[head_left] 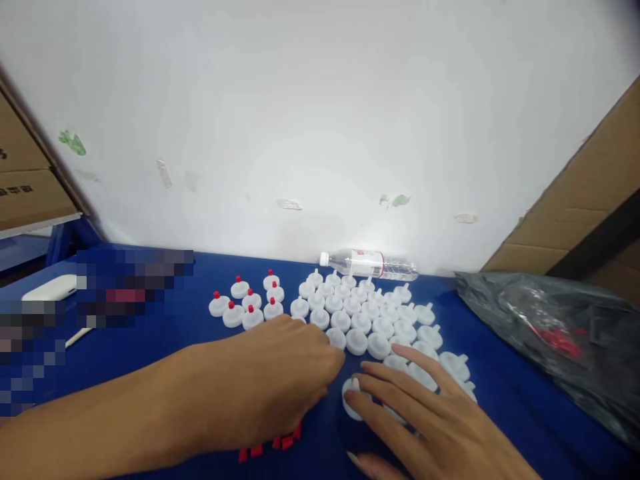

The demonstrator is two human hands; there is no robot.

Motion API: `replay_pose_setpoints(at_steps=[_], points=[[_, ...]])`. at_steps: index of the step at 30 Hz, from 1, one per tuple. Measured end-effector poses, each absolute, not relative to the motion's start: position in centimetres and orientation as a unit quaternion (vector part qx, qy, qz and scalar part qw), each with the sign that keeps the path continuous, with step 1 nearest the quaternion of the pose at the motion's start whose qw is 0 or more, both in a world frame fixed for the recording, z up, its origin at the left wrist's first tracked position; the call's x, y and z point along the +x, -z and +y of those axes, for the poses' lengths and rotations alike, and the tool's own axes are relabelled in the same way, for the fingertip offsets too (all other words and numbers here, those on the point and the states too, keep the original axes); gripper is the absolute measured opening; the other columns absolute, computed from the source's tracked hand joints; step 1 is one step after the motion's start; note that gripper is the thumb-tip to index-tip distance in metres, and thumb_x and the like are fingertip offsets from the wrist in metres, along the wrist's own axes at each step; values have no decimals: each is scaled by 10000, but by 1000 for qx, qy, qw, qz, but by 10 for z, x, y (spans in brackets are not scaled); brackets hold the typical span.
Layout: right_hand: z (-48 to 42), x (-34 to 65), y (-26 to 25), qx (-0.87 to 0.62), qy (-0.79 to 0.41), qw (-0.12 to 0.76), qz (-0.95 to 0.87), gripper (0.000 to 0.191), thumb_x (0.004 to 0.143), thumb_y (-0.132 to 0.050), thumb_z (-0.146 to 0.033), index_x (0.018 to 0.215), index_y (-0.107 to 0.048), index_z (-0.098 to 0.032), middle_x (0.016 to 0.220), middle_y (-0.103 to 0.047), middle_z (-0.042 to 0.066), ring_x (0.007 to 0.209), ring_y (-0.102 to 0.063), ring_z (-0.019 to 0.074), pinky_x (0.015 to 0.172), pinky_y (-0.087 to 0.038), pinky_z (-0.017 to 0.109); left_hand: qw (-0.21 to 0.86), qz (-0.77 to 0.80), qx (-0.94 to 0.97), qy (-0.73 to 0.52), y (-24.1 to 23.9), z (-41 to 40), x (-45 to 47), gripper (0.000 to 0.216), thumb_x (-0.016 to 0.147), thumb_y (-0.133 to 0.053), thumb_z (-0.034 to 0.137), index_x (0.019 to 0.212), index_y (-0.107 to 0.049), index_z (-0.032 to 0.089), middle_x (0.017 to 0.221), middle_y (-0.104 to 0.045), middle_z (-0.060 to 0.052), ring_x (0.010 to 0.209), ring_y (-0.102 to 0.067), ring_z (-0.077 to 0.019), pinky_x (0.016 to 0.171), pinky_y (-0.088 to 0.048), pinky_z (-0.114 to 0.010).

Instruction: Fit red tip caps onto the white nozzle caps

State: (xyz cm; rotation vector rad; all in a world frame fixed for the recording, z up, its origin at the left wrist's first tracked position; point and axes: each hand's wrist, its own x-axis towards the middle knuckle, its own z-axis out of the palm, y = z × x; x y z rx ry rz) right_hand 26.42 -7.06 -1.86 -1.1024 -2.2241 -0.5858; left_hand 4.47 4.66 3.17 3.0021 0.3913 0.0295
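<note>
My left hand [280,373] reaches in from the left, its fingers curled and pressed together. Whatever it holds, if anything, is hidden behind the knuckles. My right hand [425,413] is spread low over the white caps, fingers apart. Its fingertips touch or hover at a single white nozzle cap [351,408] in front of the group. Beyond it stand several white nozzle caps [361,321] without red tips. To the left, white caps with red tips [253,319] form a smaller group. Small red tips [257,451] lie loose below my left wrist.
A clear plastic bottle [370,263] lies on its side against the white wall [320,120]. On the right, a dark plastic bag [540,333] shows red pieces. A white object [50,288] rests at the left of the blue table [165,300]. Cardboard [565,220] stands at right.
</note>
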Motion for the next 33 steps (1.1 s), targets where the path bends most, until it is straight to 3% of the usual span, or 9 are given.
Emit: replay_pose_setpoints(at_steps=[2, 4, 6, 8, 17, 21, 27, 30, 33], points=[[-73, 263, 13, -416, 220, 307, -827, 354, 1136, -454, -417, 1025, -741, -241, 953, -805, -26, 990, -764, 141, 1212, -377, 318, 79, 146, 986, -28, -41, 49, 49, 117, 967, -604, 155, 959, -654, 261, 841, -729, 23, 733, -709, -201, 590, -420, -359], [-76, 263, 8, -420, 214, 307, -827, 341, 1142, -436, -343, 975, -715, -242, 899, -788, -18, 879, -768, 137, 1018, -526, 291, 106, 153, 981, -57, -49, 50, 54, 143, 1020, -573, 196, 1019, -697, 269, 892, -750, 15, 798, -723, -190, 654, -451, -331], [-79, 264, 5, -431, 207, 296, -826, 292, 1127, -444, -244, 988, -700, -235, 921, -786, -2, 800, -762, 140, 837, -578, 284, 143, 152, 974, -88, -56, 52, 59, 191, 1048, -556, 211, 1039, -740, 261, 944, -763, -5, 845, -717, -181, 706, -467, -307], [-80, 266, 4, -438, 205, 291, -825, 260, 1107, -453, -183, 1030, -696, -231, 985, -792, 8, 789, -761, 143, 780, -589, 282, 194, 158, 963, -100, -62, 52, 63, 193, 1046, -589, 216, 1000, -774, 248, 947, -771, -3, 832, -700, -156, 720, -476, -272], [-75, 267, 1, -450, 218, 325, -803, 228, 1083, -475, -183, 1043, -695, -233, 1000, -804, 27, 825, -792, 137, 725, -628, 206, 408, 238, 879, -72, -78, 48, 68, 102, 943, -742, 207, 952, -838, 236, 823, -786, 15, 696, -673, -107, 577, -471, -173], [-77, 270, 4, -445, 207, 333, -805, 152, 1071, -513, -183, 1094, -660, -215, 1066, -802, 57, 966, -794, 161, 846, -636, 224, 443, 255, 856, -75, -78, 46, 69, 75, 917, -768, 197, 926, -839, 219, 756, -763, 21, 630, -654, -89, 529, -444, -156], [-81, 279, 15, -461, 155, 286, -826, 108, 1075, -507, -196, 1040, -605, -226, 1129, -765, 66, 1062, -758, 169, 888, -626, 223, 388, 259, 880, -88, -68, 45, 74, 58, 926, -791, 282, 920, -832, 242, 752, -777, 34, 660, -688, -112, 576, -466, -184], [-81, 281, 18, -454, 151, 287, -830, 182, 1088, -483, -202, 932, -569, -239, 1131, -753, 75, 1104, -743, 164, 904, -617, 214, 328, 219, 914, -94, -56, 45, 74, 188, 1016, -690, 327, 908, -807, 227, 790, -797, 17, 721, -724, -134, 670, -489, -220], [-82, 281, 20, -459, 137, 296, -826, 229, 1091, -455, -181, 900, -564, -245, 1079, -755, 68, 1019, -761, 151, 843, -632, 203, 255, 174, 947, -85, -44, 44, 72, 291, 1062, -580, 304, 834, -725, 197, 788, -784, -24, 739, -734, -175, 684, -484, -266]])
